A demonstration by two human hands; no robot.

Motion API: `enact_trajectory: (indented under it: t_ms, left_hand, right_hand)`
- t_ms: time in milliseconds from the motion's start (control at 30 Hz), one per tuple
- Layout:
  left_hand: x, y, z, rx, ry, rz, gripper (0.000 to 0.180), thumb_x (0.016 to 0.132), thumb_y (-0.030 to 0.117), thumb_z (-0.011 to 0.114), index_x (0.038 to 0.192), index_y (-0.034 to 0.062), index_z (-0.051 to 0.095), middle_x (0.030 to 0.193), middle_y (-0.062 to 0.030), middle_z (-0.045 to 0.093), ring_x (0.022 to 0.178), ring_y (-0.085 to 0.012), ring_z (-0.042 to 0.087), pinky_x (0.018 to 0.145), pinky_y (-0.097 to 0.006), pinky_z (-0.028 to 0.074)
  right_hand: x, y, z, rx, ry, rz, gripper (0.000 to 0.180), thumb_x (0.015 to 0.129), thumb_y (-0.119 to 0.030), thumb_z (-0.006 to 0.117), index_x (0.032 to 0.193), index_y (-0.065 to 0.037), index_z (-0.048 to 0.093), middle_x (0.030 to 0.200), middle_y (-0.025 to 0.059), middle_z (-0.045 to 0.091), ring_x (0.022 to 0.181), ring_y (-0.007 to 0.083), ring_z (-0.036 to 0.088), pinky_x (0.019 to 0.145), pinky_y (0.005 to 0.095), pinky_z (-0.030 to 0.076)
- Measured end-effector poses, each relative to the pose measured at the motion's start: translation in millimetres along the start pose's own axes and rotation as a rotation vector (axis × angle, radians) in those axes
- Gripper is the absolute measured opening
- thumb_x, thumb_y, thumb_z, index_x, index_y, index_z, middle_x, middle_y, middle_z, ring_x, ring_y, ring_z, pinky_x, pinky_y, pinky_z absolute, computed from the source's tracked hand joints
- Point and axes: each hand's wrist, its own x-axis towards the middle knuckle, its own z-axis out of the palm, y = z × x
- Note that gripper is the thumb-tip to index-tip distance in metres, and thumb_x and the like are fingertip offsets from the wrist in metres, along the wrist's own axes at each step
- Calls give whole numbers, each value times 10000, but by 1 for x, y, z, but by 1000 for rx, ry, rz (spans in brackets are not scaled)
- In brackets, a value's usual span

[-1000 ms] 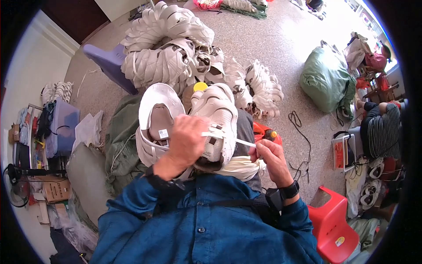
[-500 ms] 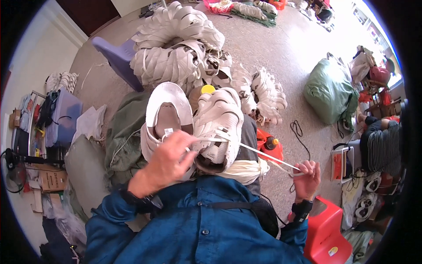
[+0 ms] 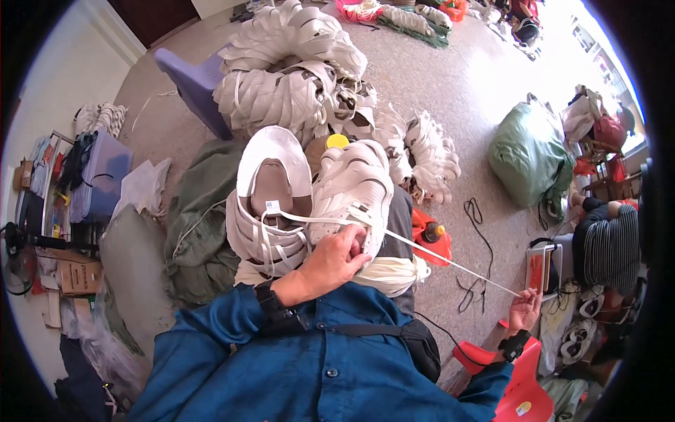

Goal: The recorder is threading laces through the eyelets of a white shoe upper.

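Observation:
Two off-white sneakers sit side by side on my lap. The left sneaker (image 3: 242,235) shows its brown insole and has lacing across it. My left hand (image 3: 330,259) is closed at the tongue and opening of the right sneaker (image 3: 351,169), fingers bent over it; part of the opening is hidden behind the hand. A white shoelace (image 3: 457,266) runs from that sneaker's eyelets, stretched straight out to the right. Its far part is pinched in my right hand (image 3: 524,309), well away from the shoe. Another length of lace loops across to the left sneaker.
Piles of strung-together shoe uppers (image 3: 281,98) lie beyond my lap, by a purple chair (image 3: 186,84). A bundle of cream laces (image 3: 390,276) rests beside my leg. To the right are an orange bag with a bottle (image 3: 429,235), a red stool (image 3: 524,394) and a green sack (image 3: 527,155).
My right hand has moved farther right and down, drawing the lace out longer. My left hand has shifted right from between the shoes onto the right sneaker.

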Motion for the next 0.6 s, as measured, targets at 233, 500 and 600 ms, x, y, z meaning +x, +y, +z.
enact_trajectory:
  t_ms: [233,500,600]
  left_hand:
    - [0,-2,-1,46,-21,-32,326,894,133,722,1142,-14,570,722,-83,632,588,-145,593,553,-310,485]
    - [0,-3,0,37,-26,28,316,903,113,696,1163,-5,563,728,-103,635,595,-175,603,560,-323,489]
    - [0,-1,-1,31,-22,41,316,903,109,693,1167,-3,558,737,-113,640,603,-182,613,567,-329,492]
  right_hand:
    - [2,107,99,-298,-119,346,198,984,-141,626,1152,-37,611,942,27,664,795,142,644,696,272,549]
    - [-60,252,240,-896,-562,484,151,976,-107,634,1071,10,646,882,73,697,744,137,676,709,268,561]
    - [-56,268,248,-922,-618,434,132,972,-80,635,1056,20,647,864,68,696,715,122,664,681,247,543]
